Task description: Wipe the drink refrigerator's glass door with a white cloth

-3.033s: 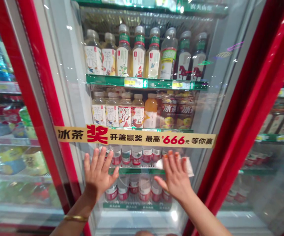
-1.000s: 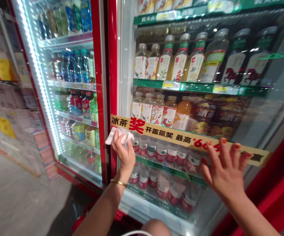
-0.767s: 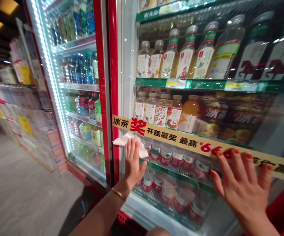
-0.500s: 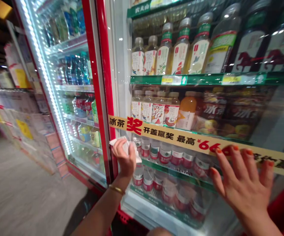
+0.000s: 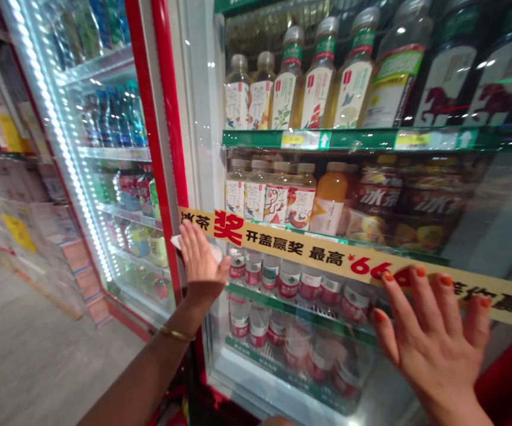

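My left hand holds a folded white tissue under its palm and fingers, against the left edge of the cooler's glass door. The tissue shows only at the hand's sides. A long yellow promotional strip with black and red characters runs across the glass, and my left fingertips overlap its left end. My right hand is spread flat on the glass with nothing in it, its fingertips over the red digits on the strip's right half.
Behind the glass, tea bottles and smaller red-labelled water bottles line the shelves. A second lit cooler with a red frame stands at the left. Stacked cartons line the grey floor beyond it.
My left hand has moved left with the tissue to the strip's end, its fingers now straighter and flatter. My right hand stays spread in place. The view has shifted slightly right.
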Action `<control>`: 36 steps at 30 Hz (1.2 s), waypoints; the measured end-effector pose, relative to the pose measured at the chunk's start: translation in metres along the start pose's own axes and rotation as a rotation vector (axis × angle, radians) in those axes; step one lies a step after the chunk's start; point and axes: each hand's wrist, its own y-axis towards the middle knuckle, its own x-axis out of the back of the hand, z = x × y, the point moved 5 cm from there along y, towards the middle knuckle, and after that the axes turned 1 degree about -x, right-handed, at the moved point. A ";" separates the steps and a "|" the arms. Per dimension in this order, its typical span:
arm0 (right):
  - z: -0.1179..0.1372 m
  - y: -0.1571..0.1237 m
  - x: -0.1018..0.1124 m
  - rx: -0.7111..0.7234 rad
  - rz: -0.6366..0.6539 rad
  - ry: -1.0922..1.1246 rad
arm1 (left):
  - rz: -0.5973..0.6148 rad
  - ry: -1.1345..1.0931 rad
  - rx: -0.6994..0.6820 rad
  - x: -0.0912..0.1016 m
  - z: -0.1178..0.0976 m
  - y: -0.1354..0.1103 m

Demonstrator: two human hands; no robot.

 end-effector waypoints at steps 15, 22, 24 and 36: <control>-0.002 0.000 -0.004 -0.037 -0.023 -0.017 | 0.079 -0.005 -0.215 0.003 -0.040 0.067; -0.001 0.001 -0.008 -0.027 -0.025 -0.032 | 0.194 -0.034 -0.675 0.008 -0.038 0.067; -0.001 0.002 -0.008 -0.002 -0.027 -0.041 | 0.112 -0.060 -0.285 0.014 -0.009 0.110; -0.001 0.000 -0.010 -0.015 -0.013 -0.024 | 0.270 -0.069 -0.421 0.011 -0.006 0.112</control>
